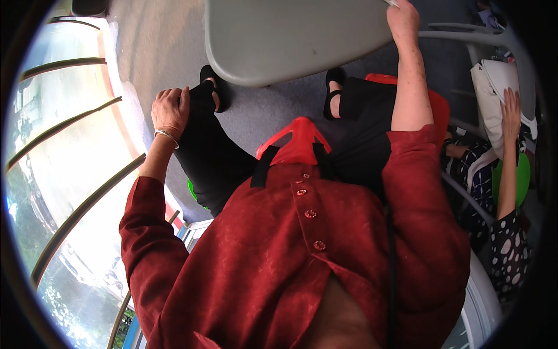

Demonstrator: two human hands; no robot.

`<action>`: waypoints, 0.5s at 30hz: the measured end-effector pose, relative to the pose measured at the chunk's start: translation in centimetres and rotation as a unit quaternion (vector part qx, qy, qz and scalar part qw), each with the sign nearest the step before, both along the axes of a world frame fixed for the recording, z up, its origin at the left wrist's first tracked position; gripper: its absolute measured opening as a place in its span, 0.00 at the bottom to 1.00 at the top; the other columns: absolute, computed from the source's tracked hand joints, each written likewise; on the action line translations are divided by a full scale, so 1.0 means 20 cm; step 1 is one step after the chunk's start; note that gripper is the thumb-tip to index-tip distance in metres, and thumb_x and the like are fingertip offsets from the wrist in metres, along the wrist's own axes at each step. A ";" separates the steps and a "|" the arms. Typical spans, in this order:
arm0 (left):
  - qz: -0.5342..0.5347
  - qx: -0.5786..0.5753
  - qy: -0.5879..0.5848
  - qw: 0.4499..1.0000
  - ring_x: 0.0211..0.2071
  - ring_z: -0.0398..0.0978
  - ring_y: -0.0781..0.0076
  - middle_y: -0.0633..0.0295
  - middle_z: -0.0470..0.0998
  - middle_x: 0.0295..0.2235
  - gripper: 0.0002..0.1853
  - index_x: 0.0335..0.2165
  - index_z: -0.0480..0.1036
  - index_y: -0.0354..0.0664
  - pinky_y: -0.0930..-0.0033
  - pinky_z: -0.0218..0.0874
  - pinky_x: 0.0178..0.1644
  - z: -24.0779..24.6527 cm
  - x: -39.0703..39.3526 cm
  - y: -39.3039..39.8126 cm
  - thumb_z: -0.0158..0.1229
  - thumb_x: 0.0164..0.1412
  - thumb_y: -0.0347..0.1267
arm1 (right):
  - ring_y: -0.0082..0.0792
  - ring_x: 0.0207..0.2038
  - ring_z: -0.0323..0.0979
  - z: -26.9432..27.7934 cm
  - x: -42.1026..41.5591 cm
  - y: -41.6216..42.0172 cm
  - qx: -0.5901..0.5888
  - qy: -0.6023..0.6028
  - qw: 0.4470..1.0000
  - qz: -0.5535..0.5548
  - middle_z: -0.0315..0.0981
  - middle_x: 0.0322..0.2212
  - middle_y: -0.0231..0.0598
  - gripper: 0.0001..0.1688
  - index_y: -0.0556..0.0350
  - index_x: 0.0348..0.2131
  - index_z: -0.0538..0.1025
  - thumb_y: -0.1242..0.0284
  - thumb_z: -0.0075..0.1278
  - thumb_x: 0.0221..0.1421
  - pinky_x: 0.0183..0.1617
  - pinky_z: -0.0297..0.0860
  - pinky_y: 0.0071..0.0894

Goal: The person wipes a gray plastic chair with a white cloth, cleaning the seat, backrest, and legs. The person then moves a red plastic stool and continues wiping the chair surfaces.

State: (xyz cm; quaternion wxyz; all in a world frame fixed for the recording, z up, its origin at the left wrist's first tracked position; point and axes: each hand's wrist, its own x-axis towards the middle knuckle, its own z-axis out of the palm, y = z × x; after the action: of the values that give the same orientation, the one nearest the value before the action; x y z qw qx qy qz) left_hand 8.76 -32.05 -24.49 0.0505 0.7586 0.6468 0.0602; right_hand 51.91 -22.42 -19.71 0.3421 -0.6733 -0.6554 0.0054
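Observation:
My left hand (171, 110) rests on my left knee, over black trousers (218, 161), with a silver bangle at its wrist and nothing seen in its grasp. Up at the top edge of the view, my right hand (403, 22) is curled beside the right edge of a smooth grey tabletop (296, 39). A small white thing (392, 2) pokes out from its fingers; most of it is hidden, so its kind is unclear. Between my thighs shows a red plastic piece (298, 139) with black straps next to it.
At right, another person's hand (511, 113) lies on a white bag (488, 104). A grey chair frame (471, 39) and a green plastic seat (523, 179) are near that person. Glass panes with dark bars (83, 213) line the left side. Grey carpet (274, 104) lies below.

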 end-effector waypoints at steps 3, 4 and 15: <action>0.014 -0.006 0.010 1.000 0.34 0.69 0.53 0.53 0.74 0.26 0.18 0.21 0.71 0.37 0.60 0.58 0.41 0.03 0.02 -0.01 0.47 0.55 0.40 | 0.44 0.41 0.68 -0.17 -0.21 -0.13 0.030 -0.070 0.993 0.087 0.71 0.36 0.41 0.18 0.55 0.36 0.72 0.84 0.40 0.42 0.44 0.65 0.41; 0.004 -0.009 0.001 1.000 0.34 0.69 0.53 0.53 0.74 0.26 0.18 0.21 0.71 0.37 0.60 0.58 0.41 0.02 0.01 0.02 0.47 0.55 0.40 | 0.41 0.43 0.67 -0.16 -0.40 -0.23 0.009 -0.079 0.979 0.189 0.71 0.38 0.39 0.19 0.53 0.37 0.73 0.83 0.43 0.41 0.46 0.64 0.40; -0.004 0.006 -0.017 1.000 0.34 0.68 0.51 0.52 0.74 0.26 0.17 0.20 0.70 0.37 0.59 0.59 0.41 0.03 0.01 0.02 0.47 0.56 0.39 | 0.40 0.40 0.68 -0.16 0.00 -0.06 -0.060 0.087 0.983 0.151 0.69 0.37 0.41 0.14 0.49 0.36 0.72 0.77 0.44 0.47 0.45 0.65 0.37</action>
State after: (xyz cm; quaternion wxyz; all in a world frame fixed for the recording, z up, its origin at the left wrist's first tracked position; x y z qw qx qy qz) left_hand 8.91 -31.74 -23.87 0.0570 0.7604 0.6423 0.0769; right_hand 51.89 -23.62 -22.93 0.3521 -0.5830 -0.7158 0.1541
